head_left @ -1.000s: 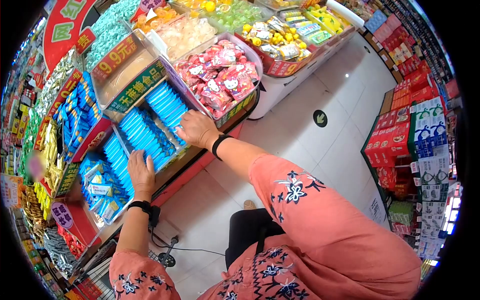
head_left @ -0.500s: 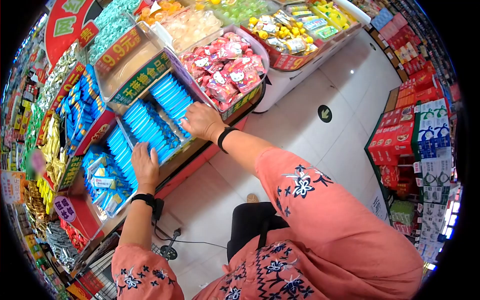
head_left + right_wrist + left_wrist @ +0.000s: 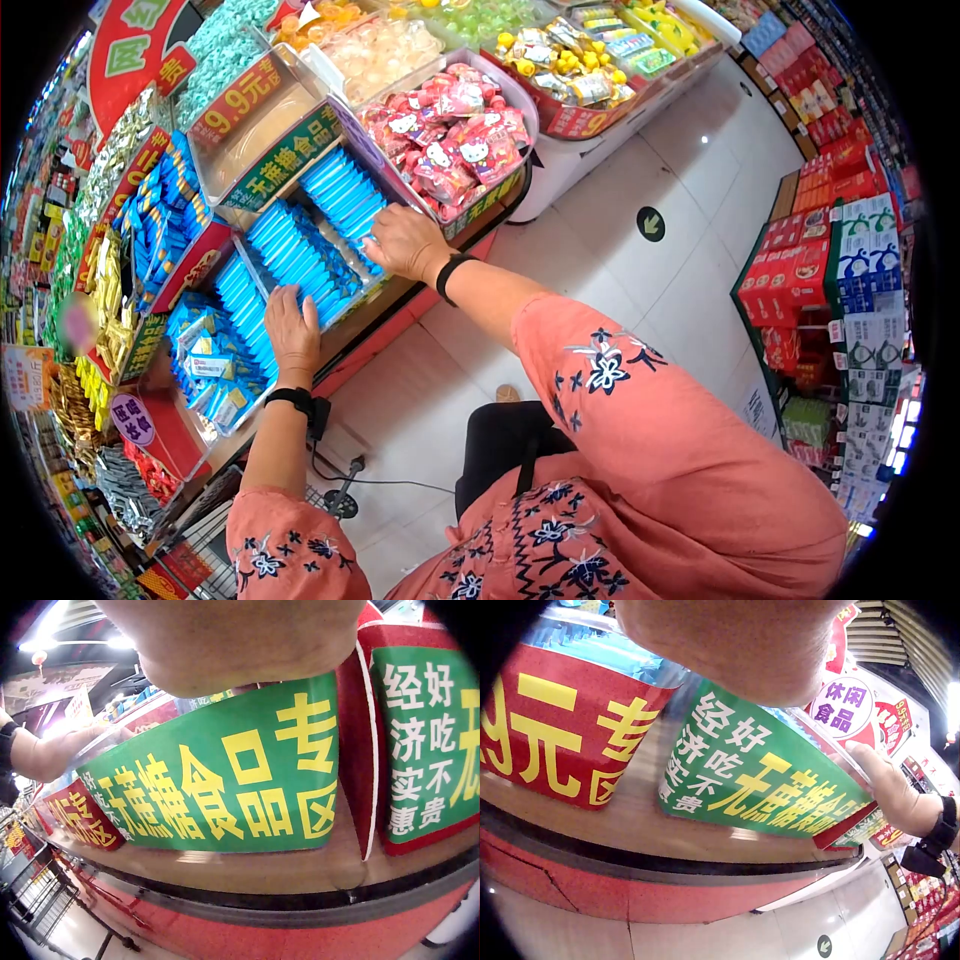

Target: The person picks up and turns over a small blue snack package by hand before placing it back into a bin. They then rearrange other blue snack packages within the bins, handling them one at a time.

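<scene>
Blue-wrapped snack packets (image 3: 295, 255) stand in neat rows inside a clear bin on the display stand. My left hand (image 3: 292, 335) lies at the bin's near side, fingers extended over the edge of the packets. Further right along the same side, my right hand (image 3: 408, 243) reaches over the front edge, its fingertips at the end of the right-hand row of packets (image 3: 343, 192). Both wrist views show the bin's green front sign (image 3: 761, 769) with yellow and white characters; the fingertips are hidden there.
Loose blue-and-white packets (image 3: 212, 365) fill the neighbouring bin at left. Red candy bags (image 3: 445, 135) sit in a tub at right. Behind the rows stands a clear box (image 3: 262, 125) with a price sign. A shopping cart (image 3: 52, 900) is near the stand; stacked red boxes (image 3: 785, 270) line the far aisle.
The head view has shifted slightly, so the stand and hands appear a little further right and up. Both hands stay at about the same spots on the bin.
</scene>
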### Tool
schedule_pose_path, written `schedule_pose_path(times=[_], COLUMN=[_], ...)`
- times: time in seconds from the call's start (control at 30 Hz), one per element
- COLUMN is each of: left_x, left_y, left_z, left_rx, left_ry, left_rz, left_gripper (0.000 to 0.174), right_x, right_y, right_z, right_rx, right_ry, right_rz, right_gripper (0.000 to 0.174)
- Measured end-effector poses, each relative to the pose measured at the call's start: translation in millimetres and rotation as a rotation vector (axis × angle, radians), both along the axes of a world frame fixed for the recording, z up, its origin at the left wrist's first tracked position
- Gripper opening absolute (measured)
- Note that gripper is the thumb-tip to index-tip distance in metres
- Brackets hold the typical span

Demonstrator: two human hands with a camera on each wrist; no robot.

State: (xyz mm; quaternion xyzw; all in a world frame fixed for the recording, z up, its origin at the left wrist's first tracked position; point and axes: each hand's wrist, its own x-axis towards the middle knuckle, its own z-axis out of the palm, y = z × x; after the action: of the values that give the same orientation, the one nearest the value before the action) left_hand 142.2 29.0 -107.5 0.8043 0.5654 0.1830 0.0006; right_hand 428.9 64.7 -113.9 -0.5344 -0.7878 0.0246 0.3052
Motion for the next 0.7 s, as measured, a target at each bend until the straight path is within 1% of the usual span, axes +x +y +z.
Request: schedule_pose_path(times=[0.17, 0.27, 0.7], left_x=[0.9, 2.8, -1.0], left_y=[-1.0, -3.4, -1.0], left_z=[-0.1, 5.2, 0.1], left_rx=[0.015, 0.015, 0.038], left_ry=[-0.001, -0.007, 0.003], left_rz=[-0.005, -0.01, -0.038], left_gripper=[0.035, 0.034, 0.033], right_x=[0.5, 0.9, 0.2], right_y=[-1.1, 0.0, -0.5], right_z=[1.5, 0.3, -1.0], right_rx=[0.005, 0.046, 0.031], right_ry=[0.008, 0.004, -0.006], right_rz=[-0.001, 0.007, -0.01], right_gripper=[0.036, 0.028, 0.029])
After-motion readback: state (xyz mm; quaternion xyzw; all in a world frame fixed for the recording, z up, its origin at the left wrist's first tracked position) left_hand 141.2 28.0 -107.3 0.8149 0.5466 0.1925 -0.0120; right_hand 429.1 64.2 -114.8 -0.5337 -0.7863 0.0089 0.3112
